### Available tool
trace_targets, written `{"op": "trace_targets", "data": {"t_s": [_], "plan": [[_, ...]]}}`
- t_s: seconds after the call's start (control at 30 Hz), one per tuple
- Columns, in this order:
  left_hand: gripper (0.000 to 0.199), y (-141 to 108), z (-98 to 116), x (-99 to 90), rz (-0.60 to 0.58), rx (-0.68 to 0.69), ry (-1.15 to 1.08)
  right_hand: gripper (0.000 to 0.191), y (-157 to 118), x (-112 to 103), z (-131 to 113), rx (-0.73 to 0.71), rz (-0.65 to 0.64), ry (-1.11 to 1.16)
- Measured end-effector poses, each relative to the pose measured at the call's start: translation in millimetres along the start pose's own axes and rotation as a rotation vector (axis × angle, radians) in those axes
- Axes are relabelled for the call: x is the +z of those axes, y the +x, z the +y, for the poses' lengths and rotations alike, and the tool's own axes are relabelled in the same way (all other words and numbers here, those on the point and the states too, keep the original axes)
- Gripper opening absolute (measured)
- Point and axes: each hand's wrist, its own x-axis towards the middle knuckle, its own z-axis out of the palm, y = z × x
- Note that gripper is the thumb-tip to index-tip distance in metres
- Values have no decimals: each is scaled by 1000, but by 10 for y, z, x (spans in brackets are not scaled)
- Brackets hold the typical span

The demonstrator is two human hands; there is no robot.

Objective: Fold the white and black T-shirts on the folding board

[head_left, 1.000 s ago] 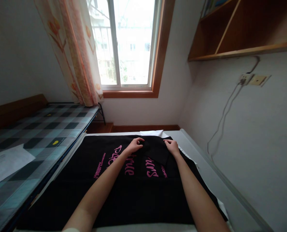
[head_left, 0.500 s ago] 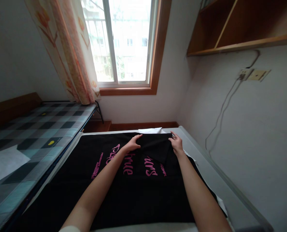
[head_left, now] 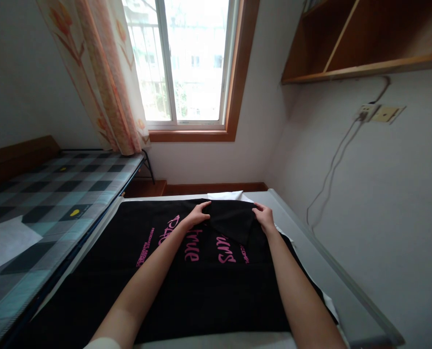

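Observation:
A large black cloth [head_left: 216, 300] with pink lettering, possibly a T-shirt, lies spread over a light-coloured surface in front of me. Near its far edge, a flap of it is lifted and folded over between my hands. My left hand [head_left: 197, 215] holds this flap at its left end, thumb and forefinger around the fabric. At the right end, my right hand [head_left: 265, 215] pinches the corner of the flap between thumb and fingertips. Some of the print is covered by my left forearm and by the flap.
White material [head_left: 225, 196] shows from under the cloth at the far edge and right side. To the left stands a bed with a checked mattress [head_left: 88, 186] and a paper sheet [head_left: 8, 245] on it. A wooden shelf [head_left: 368, 68] and hanging cable [head_left: 332, 169] are on the right wall.
Both hands and the flap have shifted only slightly, with the right hand a little further left. The grip looks the same, and the view has tilted a touch.

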Motion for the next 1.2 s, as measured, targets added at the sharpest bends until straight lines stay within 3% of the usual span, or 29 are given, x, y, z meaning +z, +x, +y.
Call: {"op": "trace_targets", "data": {"t_s": [0.17,0.3,0.53,0.8,0.93,1.07,1.2], "plan": [[73,14,-13,5,56,39,32,44,-59,-62,-93,-152,-63,-164],[73,0,8,-14,54,38,14,36,-74,-96,-101,-142,-97,-332],[74,-55,51,-51,-12,-81,-160,32,-39,-87,-53,-109,-112,-314],[73,-56,58,-67,-24,-105,-135,30,-53,-87,-86,-127,-70,-258],[75,-36,39,-56,-24,-100,-92,39,-36,-67,-78,-187,27,-134],[75,-14,9,-45,-20,-81,-28,39,-16,-62,-14,-159,65,-148],[71,-13,9,-25,94,62,293,35,-79,-53,-57,-187,129,-229]]}}
